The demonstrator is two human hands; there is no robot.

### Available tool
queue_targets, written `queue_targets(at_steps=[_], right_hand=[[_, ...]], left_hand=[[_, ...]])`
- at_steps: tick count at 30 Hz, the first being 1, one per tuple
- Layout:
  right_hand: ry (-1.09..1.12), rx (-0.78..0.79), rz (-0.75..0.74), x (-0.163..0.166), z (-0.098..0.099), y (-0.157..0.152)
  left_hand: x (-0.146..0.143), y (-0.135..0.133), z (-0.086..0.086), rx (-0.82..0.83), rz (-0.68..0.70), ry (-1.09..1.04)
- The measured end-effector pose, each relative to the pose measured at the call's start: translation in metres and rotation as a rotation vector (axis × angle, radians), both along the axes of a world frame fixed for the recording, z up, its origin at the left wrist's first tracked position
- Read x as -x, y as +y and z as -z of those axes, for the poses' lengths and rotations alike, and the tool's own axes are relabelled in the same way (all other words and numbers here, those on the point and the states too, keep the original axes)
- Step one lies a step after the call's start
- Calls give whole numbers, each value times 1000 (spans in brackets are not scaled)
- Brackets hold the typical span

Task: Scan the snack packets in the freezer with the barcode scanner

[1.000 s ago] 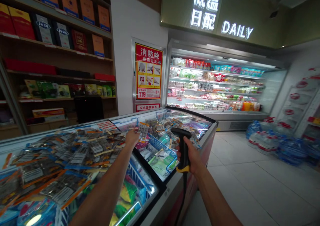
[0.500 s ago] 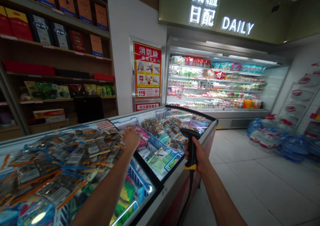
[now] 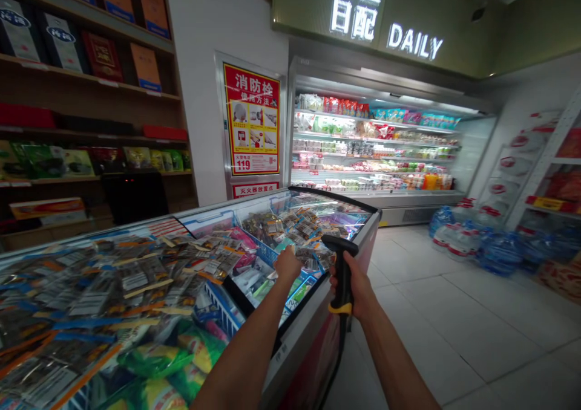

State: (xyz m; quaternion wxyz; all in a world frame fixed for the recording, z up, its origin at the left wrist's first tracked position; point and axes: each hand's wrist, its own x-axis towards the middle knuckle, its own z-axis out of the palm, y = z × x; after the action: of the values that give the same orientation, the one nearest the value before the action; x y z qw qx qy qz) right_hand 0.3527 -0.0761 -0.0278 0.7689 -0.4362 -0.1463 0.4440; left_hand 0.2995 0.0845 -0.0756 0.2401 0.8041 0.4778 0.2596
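Observation:
My right hand (image 3: 358, 286) is wrapped round the grip of a black and yellow handheld barcode scanner (image 3: 344, 277), its head pointing left over the freezer and its cable hanging down. My left hand (image 3: 288, 265) reaches over the right section of the chest freezer (image 3: 318, 304), with its fingers closed. Whatever they hold, if anything, is hidden behind the hand. Small clear packets (image 3: 313, 259) with dark contents lie just beyond it. Many similar packets with orange and blue edges (image 3: 136, 274) are spread over the freezer's left part. Green and yellow bags (image 3: 181, 352) show below them.
An open refrigerated display (image 3: 372, 150) with stocked shelves stands at the back. Large blue water bottles (image 3: 499, 253) are on the floor at right. Boxes line wooden shelves (image 3: 113, 89) at left, near a red fire-hydrant poster (image 3: 252, 120).
My left hand has moved right, from the packets beside the freezer divider to over the right section. Packets now lie where it was. The view has turned right; my right hand still holds the scanner.

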Motion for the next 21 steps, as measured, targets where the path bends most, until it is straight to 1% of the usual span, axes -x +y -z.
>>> queue_targets(at_steps=[3, 6, 8, 11, 13, 16, 21], right_hand=[[-12, -11, -17, 9, -2, 3], [-31, -6, -36, 20, -6, 6], [-61, -9, -66, 28, -8, 9], [-129, -19, -110, 40, -12, 12], [-161, -10, -116, 48, -16, 14], [-193, 7, -103, 59, -21, 17], [-222, 6, -121, 69, -24, 18]], left_hand=[[11, 18, -2, 51, 51, -180], [25, 37, -6, 104, 53, -395], [34, 48, -11, 142, 50, -542], [46, 59, -20, 184, 87, -715], [53, 62, -26, 186, 105, -766], [60, 63, -32, 185, 90, -777], [65, 63, -33, 181, 78, -750]])
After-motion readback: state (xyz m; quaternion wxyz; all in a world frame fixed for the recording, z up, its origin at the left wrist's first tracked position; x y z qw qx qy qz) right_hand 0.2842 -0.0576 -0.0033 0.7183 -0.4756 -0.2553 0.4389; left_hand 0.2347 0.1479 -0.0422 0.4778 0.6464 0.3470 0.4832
